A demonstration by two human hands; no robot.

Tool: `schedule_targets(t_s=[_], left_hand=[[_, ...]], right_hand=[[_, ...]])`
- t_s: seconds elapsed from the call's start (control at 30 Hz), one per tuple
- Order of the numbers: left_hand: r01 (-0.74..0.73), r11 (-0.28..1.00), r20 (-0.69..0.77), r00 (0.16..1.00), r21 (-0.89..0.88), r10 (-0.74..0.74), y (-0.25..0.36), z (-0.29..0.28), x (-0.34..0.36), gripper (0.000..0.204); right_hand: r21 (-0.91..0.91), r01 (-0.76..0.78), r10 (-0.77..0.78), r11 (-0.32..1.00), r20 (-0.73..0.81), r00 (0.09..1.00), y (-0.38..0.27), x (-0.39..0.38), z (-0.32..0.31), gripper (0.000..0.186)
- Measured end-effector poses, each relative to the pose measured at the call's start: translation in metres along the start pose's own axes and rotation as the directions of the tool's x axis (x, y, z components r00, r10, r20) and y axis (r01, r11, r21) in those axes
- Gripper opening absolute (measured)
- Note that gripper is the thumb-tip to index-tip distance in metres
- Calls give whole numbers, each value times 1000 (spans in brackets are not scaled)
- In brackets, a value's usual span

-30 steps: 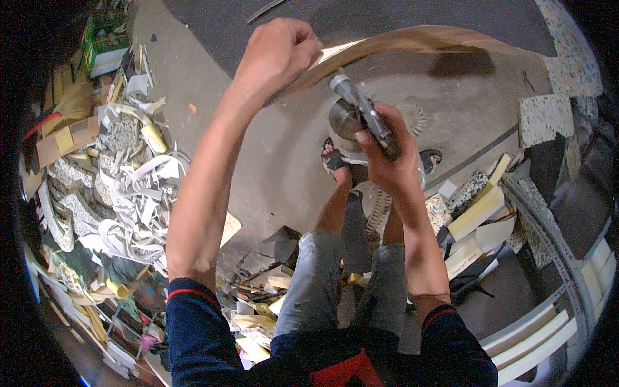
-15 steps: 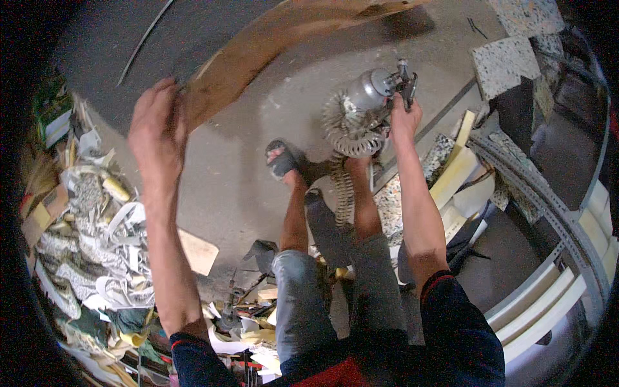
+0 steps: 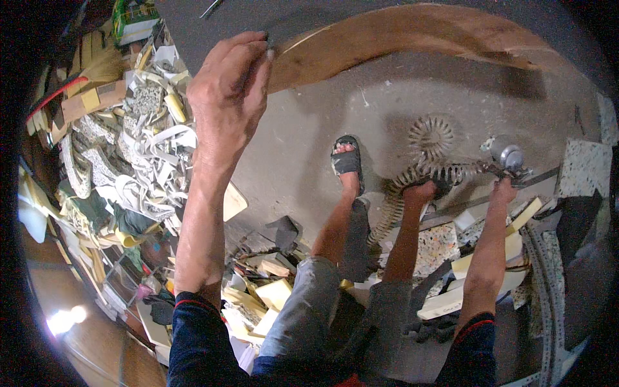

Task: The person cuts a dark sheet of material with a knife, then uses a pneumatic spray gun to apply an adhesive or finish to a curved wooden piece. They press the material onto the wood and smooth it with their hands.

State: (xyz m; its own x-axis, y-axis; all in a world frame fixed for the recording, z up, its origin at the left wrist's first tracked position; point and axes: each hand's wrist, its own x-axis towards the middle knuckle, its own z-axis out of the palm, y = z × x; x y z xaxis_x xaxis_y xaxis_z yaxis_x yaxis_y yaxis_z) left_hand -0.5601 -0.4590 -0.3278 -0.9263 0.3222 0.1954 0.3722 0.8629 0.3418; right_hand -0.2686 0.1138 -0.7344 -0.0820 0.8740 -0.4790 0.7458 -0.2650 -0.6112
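Note:
My left hand is raised at the near left corner of a large dark grey surface with a brown, wood-like side. Its fingers are curled and pressed together; whatever they may hold is hidden. Off to the right, my right hand grips a spray gun with a round metal cup, held low over the floor. A coiled, translucent air hose runs from the gun, loops above my foot and trails down between my legs.
Foam and fabric scraps are heaped at left, with more offcuts by my left leg. Speckled foam blocks and pale foam strips lie at right, near a curved perforated metal strip. My sandalled foot stands on concrete.
The view has shifted, and most things sit elsewhere in it. My right hand has carried the spray gun right and lower, away from the brown side. My left hand stays near the corner.

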Motion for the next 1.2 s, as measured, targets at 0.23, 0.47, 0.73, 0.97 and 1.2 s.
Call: schedule_targets(t_s=[0.23,0.47,0.73,0.97,1.2], left_hand=[[-1,998,-37,999,-64,-1,-2,0,3,11],[-46,993,-79,996,-105,38,-11,1,3,10],[-13,998,-31,999,-55,11,-10,1,-1,11],[-54,998,-66,996,37,56,-10,7,-10,17],[-44,978,-17,999,203,49,-1,12,-14,24]], right_hand=[[-100,-262,270,960,87,959,-71,-100,-30,27],[223,974,-672,29,726,-146,-343,-361,6,65],[608,506,-62,-612,601,-797,-456,-489,157,114],[603,378,99,-703,609,-787,-448,-488,156,116],[567,322,118,-758,605,-787,-441,-488,145,115]])
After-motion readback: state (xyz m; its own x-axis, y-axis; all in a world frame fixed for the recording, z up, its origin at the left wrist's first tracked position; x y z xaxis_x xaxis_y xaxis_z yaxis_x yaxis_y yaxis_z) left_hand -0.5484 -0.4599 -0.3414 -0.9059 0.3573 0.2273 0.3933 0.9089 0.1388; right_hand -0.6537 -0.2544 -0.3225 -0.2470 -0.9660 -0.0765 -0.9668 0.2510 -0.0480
